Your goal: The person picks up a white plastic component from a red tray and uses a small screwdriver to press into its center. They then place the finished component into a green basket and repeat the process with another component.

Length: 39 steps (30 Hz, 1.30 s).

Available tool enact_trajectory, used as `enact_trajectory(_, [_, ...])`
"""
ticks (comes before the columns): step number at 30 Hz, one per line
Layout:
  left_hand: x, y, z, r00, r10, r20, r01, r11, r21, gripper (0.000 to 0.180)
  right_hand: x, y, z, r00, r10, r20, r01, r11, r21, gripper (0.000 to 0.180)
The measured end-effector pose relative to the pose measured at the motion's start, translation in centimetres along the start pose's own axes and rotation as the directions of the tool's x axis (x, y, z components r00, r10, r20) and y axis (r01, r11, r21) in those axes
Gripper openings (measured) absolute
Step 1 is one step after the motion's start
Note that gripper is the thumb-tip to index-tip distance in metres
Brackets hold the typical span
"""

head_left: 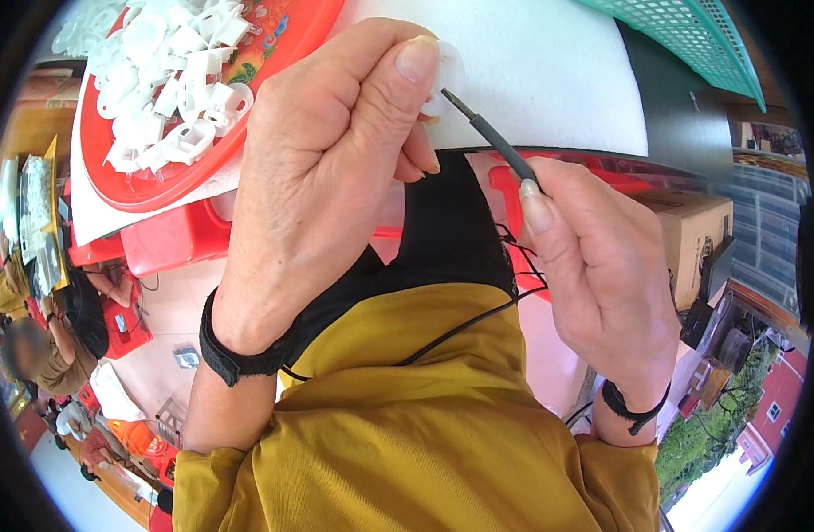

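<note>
My left hand (345, 124) is closed, with thumb and fingertips pinching a small whitish plastic part (448, 75) that my fingers mostly hide. My right hand (593, 257) is wrapped round a slim tool with a dark grey shaft (503, 146) and a narrow, flat metal tip. That tip is at the right side of the plastic part; whether it touches cannot be made out. Left of my left hand, a red tray (194, 182) is heaped with many loose white plastic pieces (163, 80).
A white sheet (549, 80) covers much of the black table (682, 124). A green mesh basket (704, 44) stands at the far right. Red stools (172, 239) are below the table edge, a cardboard box (695, 230) sits to the right, and other people (65, 355) are seated at left.
</note>
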<state>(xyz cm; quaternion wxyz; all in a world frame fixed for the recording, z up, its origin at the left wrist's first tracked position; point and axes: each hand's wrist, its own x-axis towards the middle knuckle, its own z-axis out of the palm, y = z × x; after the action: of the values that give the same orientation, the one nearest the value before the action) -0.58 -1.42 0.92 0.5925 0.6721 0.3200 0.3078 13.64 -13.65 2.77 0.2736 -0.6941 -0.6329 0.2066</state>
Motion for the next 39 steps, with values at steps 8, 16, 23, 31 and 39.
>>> enact_trajectory(8, [0.1,0.0,-0.1,1.000,0.008,0.013,-0.006,0.991,-0.135,0.033,0.0,-0.7,0.6,0.998,0.058,-0.016,-0.059,0.997,-0.050,0.017])
enact_trajectory(16, [0.4,-1.0,-0.1,0.998,0.037,-0.041,-0.029,0.982,0.185,0.035,-0.2,-1.6,0.8,0.995,0.099,-0.004,-0.098,0.969,-0.226,0.015])
enact_trajectory(23, [0.4,-1.0,-0.8,0.996,0.050,0.074,-0.045,0.996,-0.077,0.034,-0.4,-0.9,1.1,0.996,0.092,-0.005,-0.092,0.989,-0.116,0.017])
enact_trajectory(31, [-0.8,0.3,2.0,0.971,-0.024,-0.239,0.058,0.989,0.136,0.035,-0.3,-0.5,1.1,0.998,0.017,-0.064,-0.017,1.000,-0.004,0.018])
enact_trajectory(39, [-0.2,-0.2,0.6,0.997,0.066,-0.033,-0.066,0.998,0.000,0.034,-0.3,-0.5,1.2,0.996,0.016,-0.086,-0.016,1.000,0.004,0.018])
